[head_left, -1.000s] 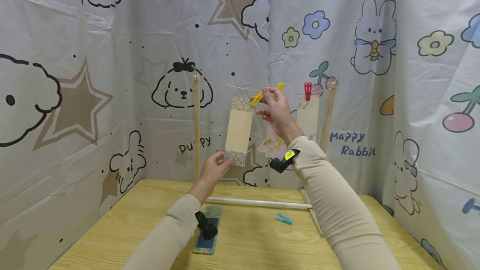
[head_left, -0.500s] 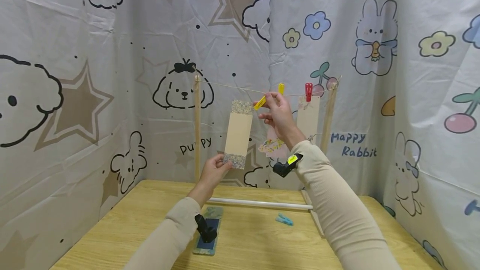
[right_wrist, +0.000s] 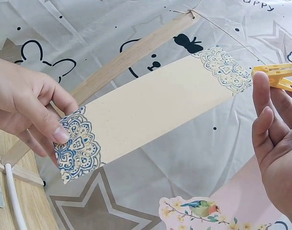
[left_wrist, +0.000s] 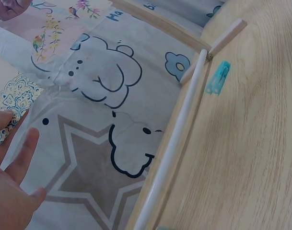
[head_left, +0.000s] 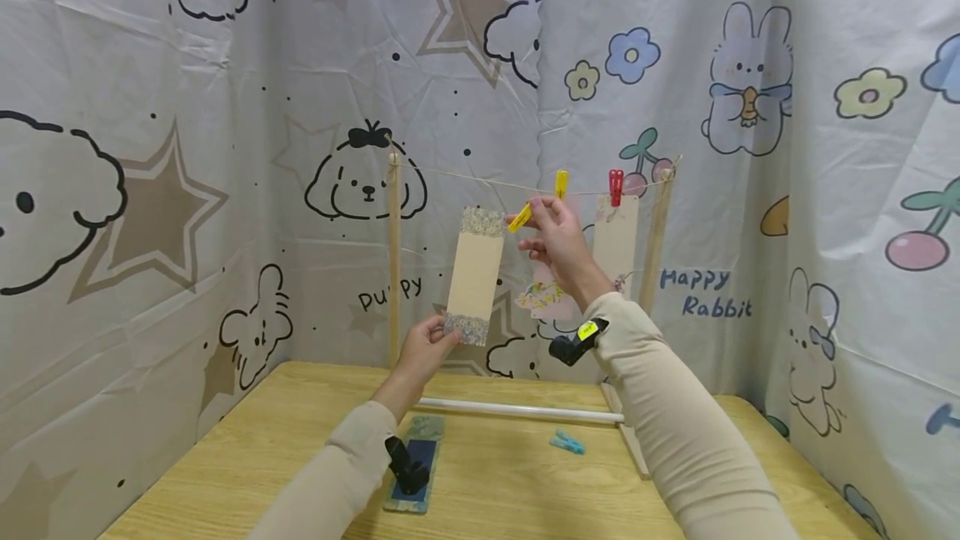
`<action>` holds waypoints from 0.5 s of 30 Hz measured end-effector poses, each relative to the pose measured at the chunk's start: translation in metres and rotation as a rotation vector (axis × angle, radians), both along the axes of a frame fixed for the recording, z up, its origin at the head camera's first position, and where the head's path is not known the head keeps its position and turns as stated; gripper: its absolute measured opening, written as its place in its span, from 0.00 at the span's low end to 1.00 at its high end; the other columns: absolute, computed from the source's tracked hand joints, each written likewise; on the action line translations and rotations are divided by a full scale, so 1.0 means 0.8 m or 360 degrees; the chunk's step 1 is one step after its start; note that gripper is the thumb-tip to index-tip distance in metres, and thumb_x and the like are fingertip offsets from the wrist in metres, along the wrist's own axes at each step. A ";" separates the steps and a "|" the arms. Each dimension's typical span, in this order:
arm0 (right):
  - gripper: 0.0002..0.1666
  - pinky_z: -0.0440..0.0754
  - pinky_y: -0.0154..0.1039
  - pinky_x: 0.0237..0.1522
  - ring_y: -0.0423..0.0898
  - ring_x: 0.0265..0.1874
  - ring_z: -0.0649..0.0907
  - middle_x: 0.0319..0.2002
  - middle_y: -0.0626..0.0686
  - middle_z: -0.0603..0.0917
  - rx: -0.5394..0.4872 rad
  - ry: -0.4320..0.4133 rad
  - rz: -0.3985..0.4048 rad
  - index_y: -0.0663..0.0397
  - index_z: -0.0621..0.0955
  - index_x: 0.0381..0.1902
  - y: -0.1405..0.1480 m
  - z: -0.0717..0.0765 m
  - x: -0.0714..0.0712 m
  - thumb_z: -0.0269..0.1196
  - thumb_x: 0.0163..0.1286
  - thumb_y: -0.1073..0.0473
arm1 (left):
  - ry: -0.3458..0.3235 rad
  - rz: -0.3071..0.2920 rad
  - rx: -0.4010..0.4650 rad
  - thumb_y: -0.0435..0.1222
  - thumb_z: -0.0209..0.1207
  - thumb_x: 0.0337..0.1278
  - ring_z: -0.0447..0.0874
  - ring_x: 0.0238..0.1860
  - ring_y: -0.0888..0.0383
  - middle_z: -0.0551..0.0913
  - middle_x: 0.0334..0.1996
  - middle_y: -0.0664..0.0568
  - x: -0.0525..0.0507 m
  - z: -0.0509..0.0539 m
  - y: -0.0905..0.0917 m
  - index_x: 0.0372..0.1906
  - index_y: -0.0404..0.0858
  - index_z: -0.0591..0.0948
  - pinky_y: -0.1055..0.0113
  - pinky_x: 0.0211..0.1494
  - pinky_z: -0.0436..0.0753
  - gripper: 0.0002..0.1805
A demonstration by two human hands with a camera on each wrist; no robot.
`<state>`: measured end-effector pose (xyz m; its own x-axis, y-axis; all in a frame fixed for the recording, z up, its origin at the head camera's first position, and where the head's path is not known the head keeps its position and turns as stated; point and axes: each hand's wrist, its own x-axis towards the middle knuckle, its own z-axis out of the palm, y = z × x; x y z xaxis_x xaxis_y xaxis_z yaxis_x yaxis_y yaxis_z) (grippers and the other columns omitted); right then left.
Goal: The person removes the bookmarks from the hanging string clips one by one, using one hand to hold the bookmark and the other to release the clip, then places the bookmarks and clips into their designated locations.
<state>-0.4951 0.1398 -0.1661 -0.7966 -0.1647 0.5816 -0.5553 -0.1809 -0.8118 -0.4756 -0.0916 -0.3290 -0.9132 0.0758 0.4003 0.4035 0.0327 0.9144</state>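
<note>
My left hand pinches the lower end of a cream bookmark with blue lace-patterned ends, thumb in front. The bookmark hangs nearly upright, slightly tilted, its top edge below the string. In my right hand, thumb and fingers grip a yellow clothespin. That clothespin sits close by the bookmark's upper right corner; whether they touch I cannot tell. Behind the right hand, a pink bookmark with a bird and flowers hangs under another yellow clothespin. A red clothespin holds a cream bookmark farther right.
Two wooden posts carry the string, joined low down by a white rod. On the wooden table lie a blue-green bookmark, partly behind the left wrist camera, and a blue clothespin. Printed curtains surround the table.
Both hands have come down slightly, taking the bookmark and the yellow clothespin a little farther below the string. Each hand keeps its grip.
</note>
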 end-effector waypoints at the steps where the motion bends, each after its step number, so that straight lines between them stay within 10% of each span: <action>1: 0.19 0.76 0.29 0.22 0.42 0.21 0.83 0.53 0.60 0.85 0.0001 -0.0005 -0.0003 0.49 0.73 0.58 0.001 -0.001 0.000 0.54 0.82 0.43 | -0.0005 0.0004 -0.0005 0.32 0.60 0.74 0.81 0.58 0.41 0.88 0.44 0.42 0.000 -0.001 0.000 0.63 0.26 0.77 0.40 0.69 0.70 0.19; 15: 0.19 0.76 0.29 0.23 0.42 0.22 0.82 0.57 0.66 0.82 0.0028 0.0020 0.0011 0.49 0.73 0.57 0.005 -0.011 -0.001 0.53 0.82 0.43 | -0.0027 0.0050 -0.0017 0.32 0.61 0.73 0.78 0.63 0.37 0.86 0.49 0.38 0.002 -0.006 -0.004 0.67 0.24 0.73 0.40 0.69 0.70 0.24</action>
<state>-0.4961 0.1440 -0.1750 -0.7880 -0.1805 0.5886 -0.5643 -0.1705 -0.8078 -0.4741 -0.0946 -0.3335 -0.9218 0.0511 0.3842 0.3867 0.0546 0.9206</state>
